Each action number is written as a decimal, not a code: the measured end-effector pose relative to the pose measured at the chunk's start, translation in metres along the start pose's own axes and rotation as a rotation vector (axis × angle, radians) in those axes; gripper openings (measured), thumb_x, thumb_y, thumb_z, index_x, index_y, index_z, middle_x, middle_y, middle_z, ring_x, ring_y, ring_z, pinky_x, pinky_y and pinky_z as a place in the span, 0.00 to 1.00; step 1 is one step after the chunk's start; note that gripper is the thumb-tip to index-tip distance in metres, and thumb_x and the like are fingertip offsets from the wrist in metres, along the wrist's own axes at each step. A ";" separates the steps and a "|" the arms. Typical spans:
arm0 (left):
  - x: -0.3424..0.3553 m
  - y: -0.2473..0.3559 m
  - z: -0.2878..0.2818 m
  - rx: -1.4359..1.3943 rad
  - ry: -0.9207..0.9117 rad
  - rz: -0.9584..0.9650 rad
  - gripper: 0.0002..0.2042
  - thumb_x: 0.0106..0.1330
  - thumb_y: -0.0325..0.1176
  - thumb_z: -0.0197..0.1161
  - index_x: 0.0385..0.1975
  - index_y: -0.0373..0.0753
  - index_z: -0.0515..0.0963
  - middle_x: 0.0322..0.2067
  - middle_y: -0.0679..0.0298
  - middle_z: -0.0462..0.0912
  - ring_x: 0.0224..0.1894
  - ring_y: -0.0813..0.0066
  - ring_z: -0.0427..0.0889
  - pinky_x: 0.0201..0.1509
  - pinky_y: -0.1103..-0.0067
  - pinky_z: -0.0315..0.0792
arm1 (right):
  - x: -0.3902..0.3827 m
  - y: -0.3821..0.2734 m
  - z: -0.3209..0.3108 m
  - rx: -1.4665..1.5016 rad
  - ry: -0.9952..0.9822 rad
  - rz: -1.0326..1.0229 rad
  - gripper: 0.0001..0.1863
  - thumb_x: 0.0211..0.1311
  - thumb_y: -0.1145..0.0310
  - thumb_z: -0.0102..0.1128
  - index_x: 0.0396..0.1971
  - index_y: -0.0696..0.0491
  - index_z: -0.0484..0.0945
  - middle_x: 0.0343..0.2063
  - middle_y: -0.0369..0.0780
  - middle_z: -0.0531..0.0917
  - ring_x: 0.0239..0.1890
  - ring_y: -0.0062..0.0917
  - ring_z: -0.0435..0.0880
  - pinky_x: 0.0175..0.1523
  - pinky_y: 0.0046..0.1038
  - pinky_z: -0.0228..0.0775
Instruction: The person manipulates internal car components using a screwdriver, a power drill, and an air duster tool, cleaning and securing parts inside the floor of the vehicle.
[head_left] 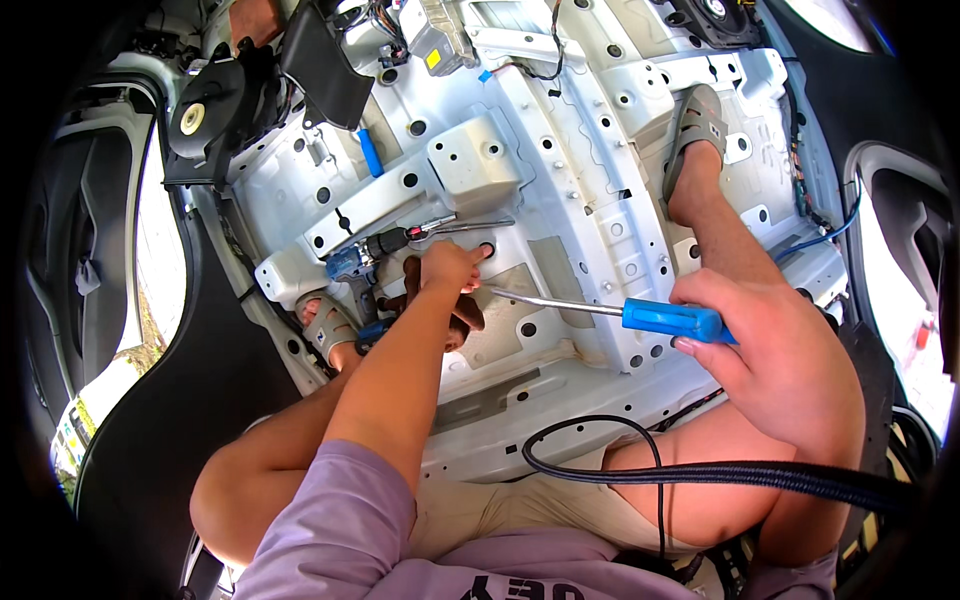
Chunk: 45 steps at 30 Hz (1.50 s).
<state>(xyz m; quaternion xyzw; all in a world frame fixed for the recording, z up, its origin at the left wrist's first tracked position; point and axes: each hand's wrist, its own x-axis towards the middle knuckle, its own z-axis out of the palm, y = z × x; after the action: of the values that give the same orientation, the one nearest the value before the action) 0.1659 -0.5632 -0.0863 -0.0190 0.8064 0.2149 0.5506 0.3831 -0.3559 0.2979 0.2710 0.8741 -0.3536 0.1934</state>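
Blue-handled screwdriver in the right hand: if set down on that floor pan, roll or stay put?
The screwdriver would probably roll: its blue handle looks round and smooth. The long thin metal shaft looks stiff. The white floor pan is ribbed, so a ridge would likely stop it soon.

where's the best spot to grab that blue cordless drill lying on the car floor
Probably the drill's blue body and handle, coming from above on its left side: it lies flat on the white floor panel, its bit end points right, and the left hand crowds that end.
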 end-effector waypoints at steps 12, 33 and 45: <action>-0.002 -0.005 0.004 0.321 0.095 0.095 0.24 0.68 0.53 0.75 0.24 0.36 0.83 0.20 0.63 0.86 0.22 0.69 0.87 0.29 0.71 0.79 | 0.004 -0.020 0.004 0.068 0.052 0.015 0.13 0.59 0.78 0.67 0.44 0.54 0.80 0.30 0.49 0.83 0.36 0.50 0.84 0.40 0.44 0.71; -0.080 -0.091 -0.037 0.845 0.347 0.313 0.44 0.65 0.56 0.71 0.78 0.45 0.62 0.58 0.49 0.80 0.61 0.45 0.79 0.61 0.52 0.76 | -0.003 -0.021 0.012 -0.047 0.016 -0.071 0.15 0.63 0.74 0.71 0.48 0.53 0.80 0.29 0.49 0.83 0.34 0.49 0.83 0.41 0.41 0.73; -0.131 -0.150 0.056 0.926 -0.168 0.748 0.29 0.69 0.35 0.68 0.72 0.50 0.72 0.55 0.54 0.85 0.58 0.50 0.84 0.61 0.56 0.78 | -0.004 -0.037 0.035 -0.183 -0.109 -0.002 0.13 0.66 0.72 0.71 0.48 0.55 0.81 0.32 0.49 0.86 0.38 0.48 0.86 0.45 0.42 0.76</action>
<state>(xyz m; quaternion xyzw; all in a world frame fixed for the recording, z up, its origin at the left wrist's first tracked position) 0.3063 -0.7055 -0.0348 0.5250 0.7218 0.0215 0.4505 0.3686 -0.4054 0.2954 0.2317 0.8912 -0.2866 0.2644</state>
